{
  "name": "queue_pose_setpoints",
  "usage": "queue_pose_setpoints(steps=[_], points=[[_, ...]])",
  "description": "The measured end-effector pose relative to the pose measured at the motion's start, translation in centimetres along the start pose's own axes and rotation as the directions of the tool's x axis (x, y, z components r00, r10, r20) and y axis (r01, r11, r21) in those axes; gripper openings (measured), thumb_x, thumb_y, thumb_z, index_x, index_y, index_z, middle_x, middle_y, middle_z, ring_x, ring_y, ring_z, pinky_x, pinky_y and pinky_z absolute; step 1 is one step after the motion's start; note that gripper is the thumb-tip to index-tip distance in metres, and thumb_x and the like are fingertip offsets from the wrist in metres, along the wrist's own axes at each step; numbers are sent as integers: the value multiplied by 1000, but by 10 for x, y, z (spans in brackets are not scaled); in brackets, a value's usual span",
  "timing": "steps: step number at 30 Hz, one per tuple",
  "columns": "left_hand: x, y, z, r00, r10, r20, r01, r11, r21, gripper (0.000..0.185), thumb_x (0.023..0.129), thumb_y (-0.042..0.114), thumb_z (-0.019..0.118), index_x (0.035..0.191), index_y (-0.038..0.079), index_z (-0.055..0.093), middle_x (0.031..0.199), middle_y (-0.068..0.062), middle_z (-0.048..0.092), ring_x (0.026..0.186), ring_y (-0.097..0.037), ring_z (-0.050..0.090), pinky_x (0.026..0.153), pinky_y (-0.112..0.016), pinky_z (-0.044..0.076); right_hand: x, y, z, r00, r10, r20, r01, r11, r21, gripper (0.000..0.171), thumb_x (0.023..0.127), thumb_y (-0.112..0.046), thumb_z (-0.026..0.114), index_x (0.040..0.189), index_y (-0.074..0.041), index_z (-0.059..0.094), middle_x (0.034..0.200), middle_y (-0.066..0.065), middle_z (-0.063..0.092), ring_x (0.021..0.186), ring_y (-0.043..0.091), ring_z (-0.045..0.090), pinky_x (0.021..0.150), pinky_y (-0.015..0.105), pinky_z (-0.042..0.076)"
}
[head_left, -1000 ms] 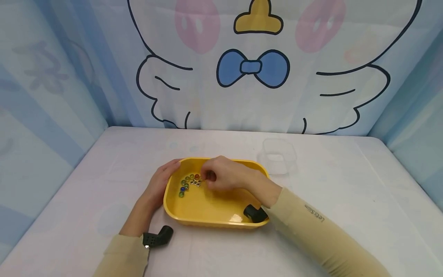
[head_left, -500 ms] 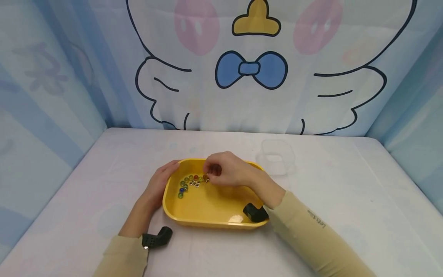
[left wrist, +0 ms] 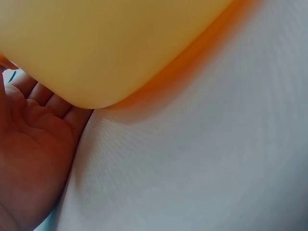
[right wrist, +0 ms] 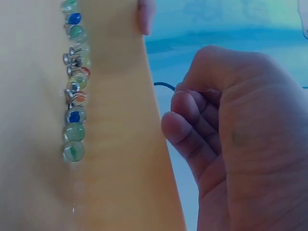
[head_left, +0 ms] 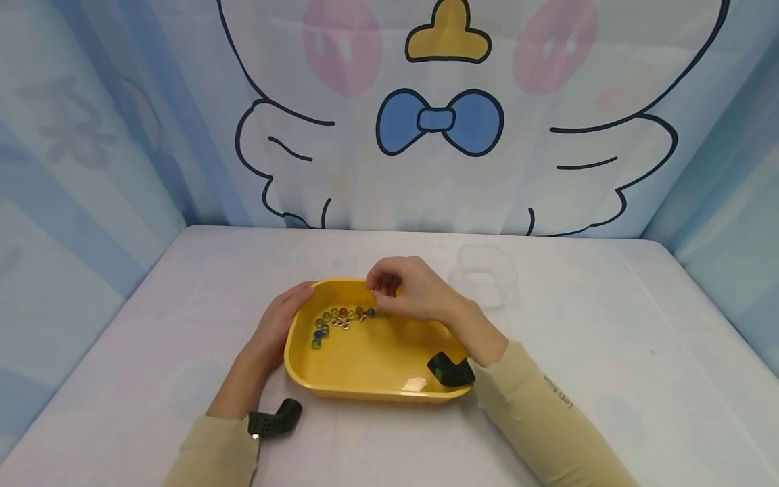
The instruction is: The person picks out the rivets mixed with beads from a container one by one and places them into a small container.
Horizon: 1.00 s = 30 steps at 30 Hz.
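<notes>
Recording booth, cartoon curtain (head_left: pixel 450 122), covered table (head_left: pixel 608 352)

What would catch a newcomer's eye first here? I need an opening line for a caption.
The yellow tray in the middle of the white table, with a curved row of coloured glass beads along its far left side. The right hand hovers over the beads with curled fingers, while the left hand rests on the tray's left rim. Behind hangs a cartoon curtain with a blue bow.
</notes>
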<state>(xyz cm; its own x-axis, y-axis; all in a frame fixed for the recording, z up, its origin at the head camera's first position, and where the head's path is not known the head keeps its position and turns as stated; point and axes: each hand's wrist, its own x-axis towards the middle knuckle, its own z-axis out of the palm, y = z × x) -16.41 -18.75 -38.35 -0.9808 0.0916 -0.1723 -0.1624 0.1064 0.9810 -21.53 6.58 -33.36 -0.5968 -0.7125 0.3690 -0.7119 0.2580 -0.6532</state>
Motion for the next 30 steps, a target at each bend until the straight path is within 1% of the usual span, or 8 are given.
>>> queue_pose_setpoints(steps=[10,14,19,24,30], points=[[0,0,3,1000,-3,7,3,1000,7,50,109,37,38,146,6,50,146,-11,52,135,-24,46,116,-41,31,-7,2,-4,997,-1,-83,3,1000,28,11,85,5,68,95,2,68,84,-1,64,72,14,56,65,28,53],[0,0,3,1000,0,15,0,1000,2,50,109,38,38,146,6,50,146,-11,52,135,-24,45,116,-41,31,-9,3,-7,992,-22,-123,27,999,45,11,85,6,67,94,1,68,85,0,65,71,15,56,62,29,51],[-1,1,1,1000,5,8,-5,1000,10,51,109,37,38,147,6,49,147,-11,51,137,-24,44,117,-42,29,-6,4,-10,987,-41,-157,49,998,46,11,85,6,67,94,0,68,86,3,66,72,15,56,62,28,51],[-1,2,0,1000,1,7,-1,1000,19,51,109,38,38,148,7,48,148,-10,50,138,-23,42,118,-41,28,-6,2,-14,981,-25,-192,34,999,41,10,86,5,67,94,0,68,88,9,67,73,16,57,64,26,52],[-1,3,1,1000,-2,14,2,1000,29,51,109,39,37,148,8,48,148,-9,50,138,-23,42,118,-41,28,-9,2,-19,974,3,-226,7,999,40,10,87,4,68,95,-1,69,88,9,67,74,17,57,65,26,52]])
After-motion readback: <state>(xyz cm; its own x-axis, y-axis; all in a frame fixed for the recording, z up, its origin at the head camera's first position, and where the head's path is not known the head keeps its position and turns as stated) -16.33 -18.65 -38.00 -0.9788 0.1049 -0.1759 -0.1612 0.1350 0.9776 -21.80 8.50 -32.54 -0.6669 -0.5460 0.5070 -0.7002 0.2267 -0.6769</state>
